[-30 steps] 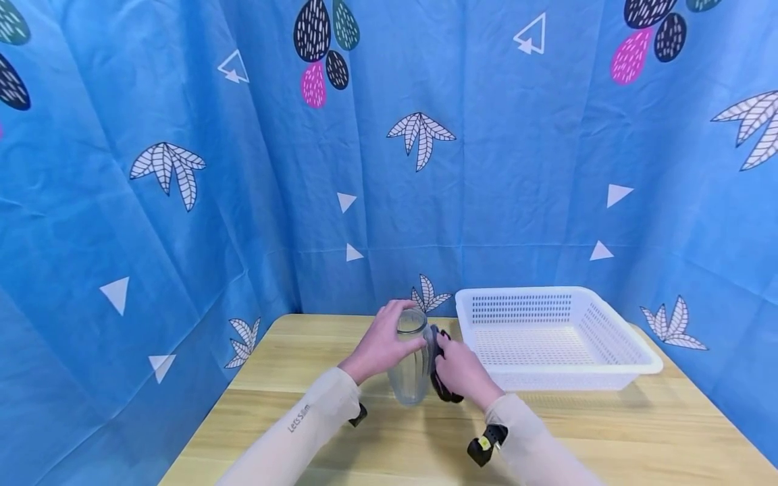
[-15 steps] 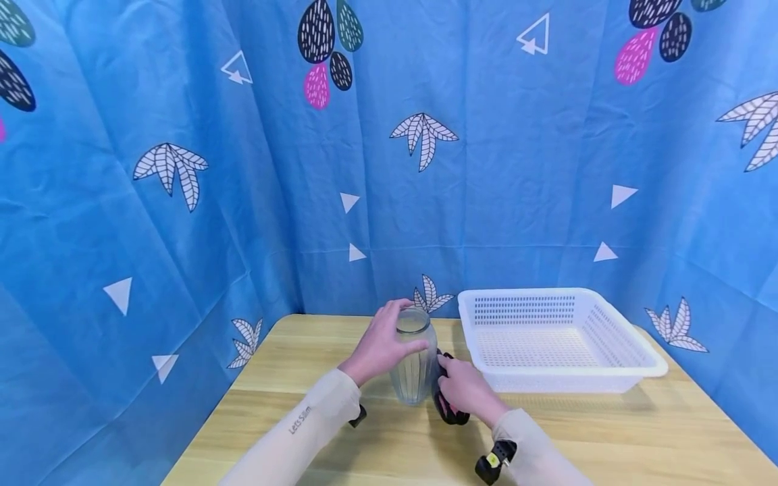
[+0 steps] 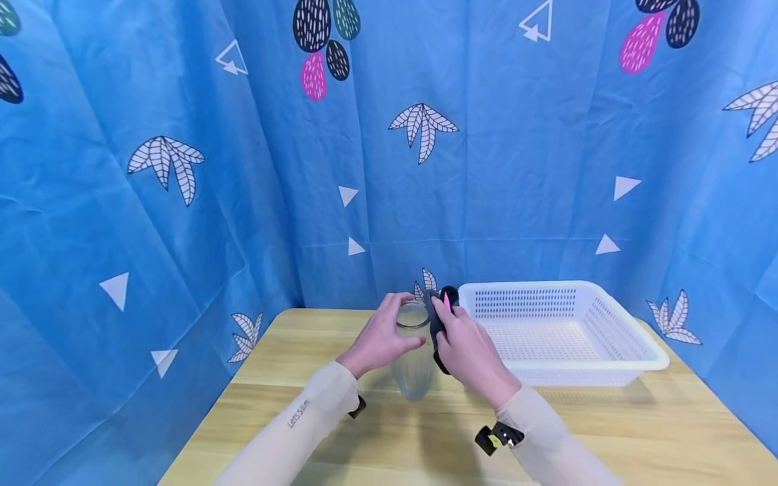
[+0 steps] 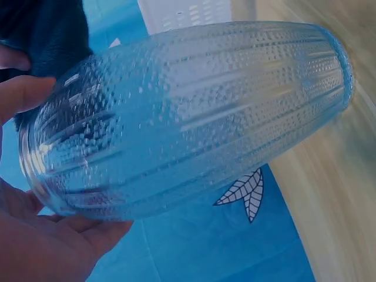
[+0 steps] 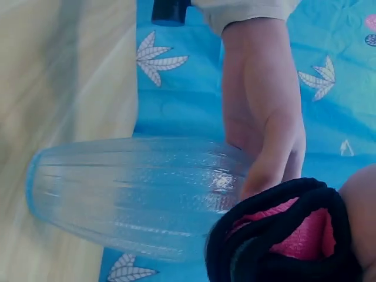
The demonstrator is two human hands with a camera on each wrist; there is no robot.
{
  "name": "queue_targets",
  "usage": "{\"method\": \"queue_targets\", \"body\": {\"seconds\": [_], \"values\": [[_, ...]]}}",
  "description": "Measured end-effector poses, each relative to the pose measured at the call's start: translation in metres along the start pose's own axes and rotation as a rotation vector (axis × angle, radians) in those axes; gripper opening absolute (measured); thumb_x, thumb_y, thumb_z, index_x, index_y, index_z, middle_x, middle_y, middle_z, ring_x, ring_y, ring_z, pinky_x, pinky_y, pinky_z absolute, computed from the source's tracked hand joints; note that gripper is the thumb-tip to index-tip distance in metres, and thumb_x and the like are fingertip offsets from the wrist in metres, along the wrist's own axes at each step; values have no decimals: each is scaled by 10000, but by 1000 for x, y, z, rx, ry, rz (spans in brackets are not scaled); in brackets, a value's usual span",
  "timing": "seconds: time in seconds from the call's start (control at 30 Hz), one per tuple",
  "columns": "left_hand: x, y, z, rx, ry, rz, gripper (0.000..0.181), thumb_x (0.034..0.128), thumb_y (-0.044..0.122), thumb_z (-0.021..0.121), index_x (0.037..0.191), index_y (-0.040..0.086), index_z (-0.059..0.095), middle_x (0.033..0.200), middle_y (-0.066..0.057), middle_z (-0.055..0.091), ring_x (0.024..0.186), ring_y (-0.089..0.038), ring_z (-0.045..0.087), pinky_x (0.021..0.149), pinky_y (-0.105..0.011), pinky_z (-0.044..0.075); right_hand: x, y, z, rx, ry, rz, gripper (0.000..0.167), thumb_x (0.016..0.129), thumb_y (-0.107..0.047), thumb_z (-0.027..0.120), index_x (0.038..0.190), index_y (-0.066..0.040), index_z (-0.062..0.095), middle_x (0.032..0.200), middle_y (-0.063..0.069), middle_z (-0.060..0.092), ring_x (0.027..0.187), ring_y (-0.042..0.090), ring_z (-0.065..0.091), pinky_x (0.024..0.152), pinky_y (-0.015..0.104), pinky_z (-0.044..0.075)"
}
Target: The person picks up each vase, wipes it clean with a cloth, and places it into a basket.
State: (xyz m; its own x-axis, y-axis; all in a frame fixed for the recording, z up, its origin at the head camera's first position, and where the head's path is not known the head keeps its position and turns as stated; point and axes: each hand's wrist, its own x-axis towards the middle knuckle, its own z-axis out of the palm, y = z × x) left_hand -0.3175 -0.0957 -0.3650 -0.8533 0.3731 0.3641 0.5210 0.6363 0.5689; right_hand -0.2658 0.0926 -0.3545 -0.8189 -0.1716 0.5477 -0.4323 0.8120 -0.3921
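Observation:
A clear, ribbed glass vase (image 3: 415,368) stands upright before me; whether its base touches the table I cannot tell. My left hand (image 3: 381,336) grips it around the top, thumb on the near side and fingers beyond the rim, as the left wrist view of the vase (image 4: 194,117) also shows. In my right hand (image 3: 471,347) is a folded dark cloth (image 3: 435,327) with black edges and a pink inner side. That cloth (image 5: 276,235) lies against the right side of the vase's upper part in the right wrist view, hiding some of the glass.
A white perforated plastic basket (image 3: 562,368) sits on the right of the wooden table (image 3: 304,341), just beyond my right hand. Blue patterned curtain (image 3: 389,202) hangs behind the table and along both sides.
My right hand slid down the vase's side with the cloth, then rose to near the rim. My left hand has kept its grip at the top of the vase.

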Motion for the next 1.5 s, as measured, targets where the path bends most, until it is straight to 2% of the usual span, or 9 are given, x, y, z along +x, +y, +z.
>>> {"method": "queue_targets", "body": {"seconds": [0.27,0.4,0.5,0.63,0.73,0.9,1.1,1.33,1.5], "values": [[1,1,-1,-14,-1,-13,784,820,353,817,1481,183,430,1482,-10,491,1385,-228,459,1128,-465,397,8,17,20,-20,-154,101,556,934,-75,568,1480,-17,478,1200,310,637,1059,423,656,907,551,524],[-1,2,-1,-11,-3,0,772,838,320,793,1494,161,417,1497,-20,478,1395,-245,450,1134,-479,388,0,29,41,37,-219,155,546,943,-64,547,1469,50,458,1243,340,627,1065,418,663,884,529,540],[-2,1,-1,-7,-5,7,769,832,280,759,1503,158,403,1501,-14,465,1390,-241,453,1127,-481,395,-11,37,58,103,-264,187,527,939,-52,539,1451,58,477,1177,331,658,873,353,705,753,467,567],[-1,-1,1,5,-19,9,799,797,266,717,1516,164,384,1523,6,428,1402,-216,429,1125,-472,397,-25,46,78,166,-373,199,433,940,-42,520,1362,50,555,866,215,688,580,226,635,581,365,514],[-2,-3,5,5,-16,9,771,831,337,722,1509,174,393,1533,1,402,1403,-229,428,1123,-480,398,-30,50,82,189,-419,192,436,931,-38,524,1352,72,558,944,238,699,593,213,623,616,360,504],[-2,-8,11,-16,35,-17,721,879,519,721,1466,234,416,1448,-18,358,1281,-260,504,1055,-483,452,-26,48,70,233,-385,215,522,935,-53,529,1446,50,490,1315,280,618,543,197,569,652,365,495],[0,-8,11,52,79,3,768,871,513,741,1473,176,404,1342,-23,448,1247,-218,458,1050,-440,446,-16,27,31,273,-317,242,535,974,-68,508,1505,-41,450,931,196,695,450,164,518,480,343,445],[1,-6,3,12,46,5,783,853,447,780,1486,165,414,1463,-47,490,1364,-254,453,1117,-466,405,-1,6,2,122,-95,93,553,926,-60,581,1474,-91,517,1201,232,666,852,241,619,764,428,527],[1,-5,1,-25,10,9,767,862,374,774,1500,157,409,1475,-60,488,1374,-276,462,1119,-496,400,5,4,4,87,-80,85,569,935,-78,576,1497,-104,489,1223,240,637,1000,342,652,867,512,533]]}}
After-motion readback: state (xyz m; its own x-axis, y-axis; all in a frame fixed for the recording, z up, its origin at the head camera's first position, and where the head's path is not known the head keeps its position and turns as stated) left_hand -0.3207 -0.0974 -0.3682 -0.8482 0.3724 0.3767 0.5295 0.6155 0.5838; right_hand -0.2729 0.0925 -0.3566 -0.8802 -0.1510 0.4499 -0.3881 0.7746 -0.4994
